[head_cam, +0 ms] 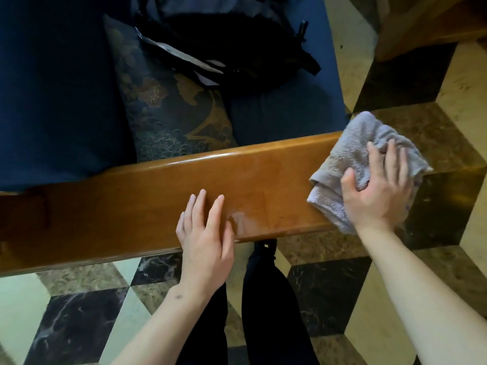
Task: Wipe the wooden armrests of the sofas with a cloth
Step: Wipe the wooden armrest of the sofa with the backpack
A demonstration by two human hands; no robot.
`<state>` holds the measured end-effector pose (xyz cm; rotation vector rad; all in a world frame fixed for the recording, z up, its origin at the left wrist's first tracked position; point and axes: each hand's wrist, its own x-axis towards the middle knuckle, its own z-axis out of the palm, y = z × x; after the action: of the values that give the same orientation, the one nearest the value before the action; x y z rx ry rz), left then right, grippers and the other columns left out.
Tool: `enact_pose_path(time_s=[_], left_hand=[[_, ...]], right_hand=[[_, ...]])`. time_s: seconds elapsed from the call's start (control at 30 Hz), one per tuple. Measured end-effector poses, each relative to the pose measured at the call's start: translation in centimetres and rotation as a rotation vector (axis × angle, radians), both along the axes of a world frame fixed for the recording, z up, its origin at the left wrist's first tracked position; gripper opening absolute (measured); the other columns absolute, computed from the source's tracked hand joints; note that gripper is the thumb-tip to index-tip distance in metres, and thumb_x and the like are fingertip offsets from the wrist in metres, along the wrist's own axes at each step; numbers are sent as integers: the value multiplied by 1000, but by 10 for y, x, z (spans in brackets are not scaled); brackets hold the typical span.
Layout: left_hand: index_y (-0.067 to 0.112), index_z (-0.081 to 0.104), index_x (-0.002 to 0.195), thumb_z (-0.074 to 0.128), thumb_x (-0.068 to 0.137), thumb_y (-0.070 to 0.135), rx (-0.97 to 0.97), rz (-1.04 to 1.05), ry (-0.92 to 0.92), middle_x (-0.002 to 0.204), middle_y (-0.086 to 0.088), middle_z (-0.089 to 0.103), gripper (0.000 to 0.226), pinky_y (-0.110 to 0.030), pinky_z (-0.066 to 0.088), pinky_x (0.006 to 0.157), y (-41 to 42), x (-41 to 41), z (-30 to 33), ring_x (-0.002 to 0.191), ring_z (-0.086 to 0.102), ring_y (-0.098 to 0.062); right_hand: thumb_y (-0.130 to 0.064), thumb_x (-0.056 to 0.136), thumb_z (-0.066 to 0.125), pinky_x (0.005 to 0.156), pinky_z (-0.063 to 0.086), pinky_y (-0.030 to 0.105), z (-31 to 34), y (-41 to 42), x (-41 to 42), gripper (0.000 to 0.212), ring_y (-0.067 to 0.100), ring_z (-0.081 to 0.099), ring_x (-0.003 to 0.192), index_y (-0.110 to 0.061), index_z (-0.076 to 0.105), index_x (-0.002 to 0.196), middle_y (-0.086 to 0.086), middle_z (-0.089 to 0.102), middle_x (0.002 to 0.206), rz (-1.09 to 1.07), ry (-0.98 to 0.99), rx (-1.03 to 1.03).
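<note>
Right now the right hand (pixel 379 191) is lying on a grey cloth (pixel 353 167) at the right end of the armrest (pixel 131 206), fingers spread and slightly bent, thumb digging into a fold; it is pressing the cloth down more than gripping it. The cloth is hanging over the armrest's end and over its near edge, with part of it jutting past the far edge too. The left hand (pixel 205 238) is resting flat near the armrest's middle, fingers straight and holding nothing, its heel sitting over the near edge. Between the two hands a bare stretch of wood is showing, with a pale glossy patch just beside the left thumb, possibly damp, though glare is making that hard to judge. Left of the left hand the wood is running clear to the frame edge. Beyond the far edge a patterned cushion (pixel 168 106) is pressing against the armrest, and a black bag (pixel 232 48) is lying on the blue seat (pixel 290 106) behind it. On the near side the person's dark legs (pixel 266 299) are standing on a marble floor (pixel 79 312), close to the near edge.
</note>
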<state>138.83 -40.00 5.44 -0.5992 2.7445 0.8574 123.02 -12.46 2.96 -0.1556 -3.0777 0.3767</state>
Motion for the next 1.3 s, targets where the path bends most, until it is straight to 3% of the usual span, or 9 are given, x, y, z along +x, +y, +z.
enact_pose_path(time_s=[0.27, 0.4, 0.6, 0.83, 0.93, 1.0, 1.13, 1.2, 1.3], left_hand=[[34, 30, 158, 40, 104, 36, -12, 2, -37, 172, -4, 15, 55, -47, 8, 127, -31, 36, 3, 160, -1, -17], [38, 25, 158, 35, 105, 41, -1, 41, -29, 171, 2, 13, 54, -47, 10, 127, -62, 55, 0, 160, -2, -12], [34, 30, 150, 33, 102, 47, 20, 308, -19, 163, 7, 26, 50, -57, 25, 123, -132, 85, 7, 152, 19, -19], [10, 35, 152, 42, 100, 33, 57, 631, 42, 157, -13, 36, 58, -54, 31, 117, -204, 116, 16, 144, 32, -31], [9, 33, 153, 41, 102, 32, 93, 677, 124, 156, -11, 38, 56, -21, 26, 115, -219, 125, 21, 136, 35, -14], [4, 36, 150, 43, 103, 26, 106, 674, 180, 150, -11, 41, 52, 1, 20, 102, -226, 127, 21, 122, 36, 3], [3, 40, 145, 44, 103, 22, 147, 671, 230, 144, -12, 43, 46, 5, 24, 93, -233, 134, 20, 121, 30, 25], [4, 39, 145, 44, 102, 22, 135, 652, 216, 145, -12, 42, 46, 5, 23, 93, -233, 134, 20, 119, 32, 23], [6, 39, 147, 48, 103, 17, 104, 630, 187, 147, -12, 42, 45, -14, 33, 99, -225, 129, 21, 123, 43, -7]], right_hand=[[-46, 105, 35, 128, 18, 60, -9, -49, 27, 63, 34, 17, 160, -23, 31, 163, 12, 23, 174, -91, 10, -16], [-48, 102, 32, 125, 22, 64, -10, -96, 52, 65, 34, 19, 159, -23, 32, 162, 13, 25, 172, 89, 0, 4], [-49, 96, 40, 121, 27, 64, 0, -225, 107, 68, 35, 24, 158, -23, 43, 158, 11, 32, 170, 379, -84, 10], [-52, 94, 47, 120, 31, 62, -5, -341, 153, 69, 28, 21, 160, -29, 41, 160, 4, 31, 172, 682, -97, -45], [-55, 92, 50, 122, 25, 59, -8, -375, 163, 72, 27, 19, 161, -29, 42, 159, 3, 33, 171, 857, -97, -101], [-52, 89, 57, 122, 26, 57, -8, -397, 169, 70, 30, 27, 159, -24, 52, 153, 5, 41, 167, 1033, -38, -145], [-54, 84, 65, 127, 22, 57, -9, -418, 172, 73, 34, 32, 157, -18, 59, 148, 9, 45, 164, 1311, -20, -182], [-54, 86, 65, 128, 19, 56, -9, -410, 160, 73, 34, 30, 158, -19, 57, 149, 10, 43, 165, 1435, -29, -160], [-51, 87, 60, 129, 14, 56, -12, -392, 138, 69, 34, 27, 159, -21, 56, 149, 9, 41, 166, 1641, -44, -118]])
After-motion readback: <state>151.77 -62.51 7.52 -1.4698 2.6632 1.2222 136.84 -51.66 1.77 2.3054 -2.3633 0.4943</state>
